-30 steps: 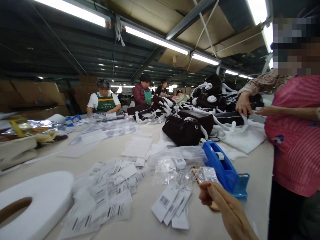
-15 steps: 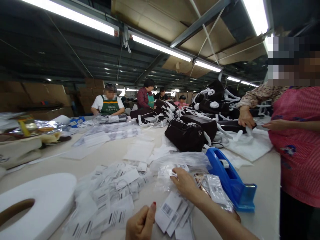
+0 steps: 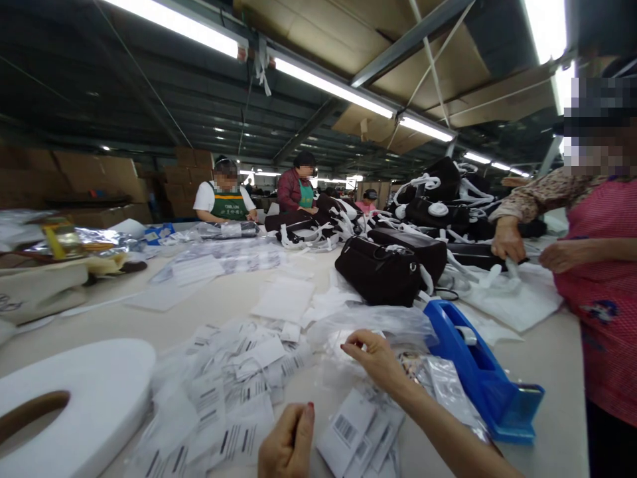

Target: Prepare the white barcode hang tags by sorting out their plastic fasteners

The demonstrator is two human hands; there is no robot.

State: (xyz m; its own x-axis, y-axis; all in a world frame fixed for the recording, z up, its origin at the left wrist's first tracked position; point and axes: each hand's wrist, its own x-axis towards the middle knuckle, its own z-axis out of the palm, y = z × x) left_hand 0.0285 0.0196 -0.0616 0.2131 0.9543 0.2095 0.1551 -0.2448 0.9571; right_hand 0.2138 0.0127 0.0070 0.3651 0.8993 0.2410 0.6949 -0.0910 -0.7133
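My left hand is closed at the bottom middle, thumb along its curled fingers; whatever it may hold is hidden. A stack of white barcode tags lies just to its right. Farther forward, my right hand has its fingertips pinched together over a small clear plastic bag. What sits between those fingertips is too small to make out. Many small clear packets with barcode labels spread across the table left of both hands. Beside my right wrist lie shiny plastic packets.
A blue tape dispenser stands right of my right forearm. On the left lies a large white roll. Black bags with white straps are piled behind. A co-worker in a pink apron handles a bag at right; others work across the table.
The whole view has shifted, with things appearing farther right. My right hand's fingertips have drawn together above the clear bag. My left hand stays closed. The co-worker's hands at right have moved slightly.
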